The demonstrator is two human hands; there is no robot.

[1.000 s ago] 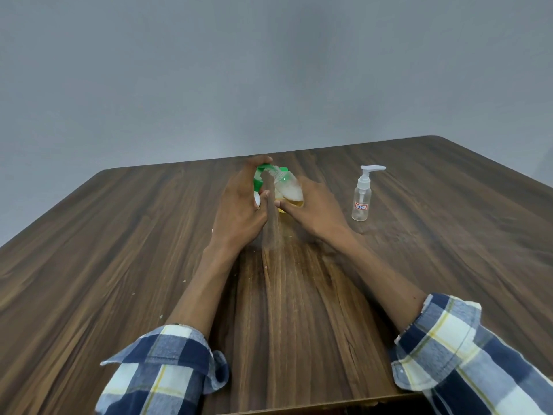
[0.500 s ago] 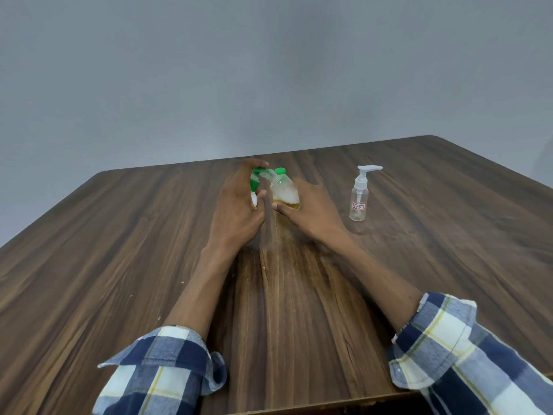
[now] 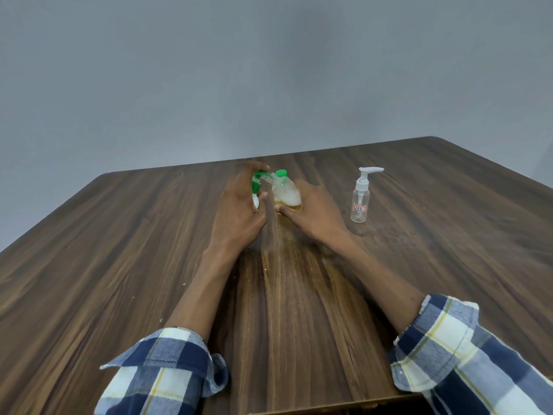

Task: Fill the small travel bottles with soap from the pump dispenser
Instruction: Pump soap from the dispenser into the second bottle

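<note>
- Grey wall behind, dark wood-grain table (image 3: 119,250) underneath; two forearms in rolled plaid sleeves (image 3: 161,375) reach in from the near edge.
- Left hand (image 3: 239,211) is curled round a green pump head (image 3: 258,181) and a white part below it; what that white part is I cannot make out.
- Between the hands sits one clear dispenser bottle (image 3: 285,193), tilted, amber soap at its base, foam above, green cap on top.
- Right hand (image 3: 314,214) lies against the bottle's right side, thumb at its base, fingers partly hidden behind it.
- Right of that hand, apart from it, stands one small clear travel bottle (image 3: 360,205) with a white pump and a small red-bordered label; its blue writing is too small to read.
</note>
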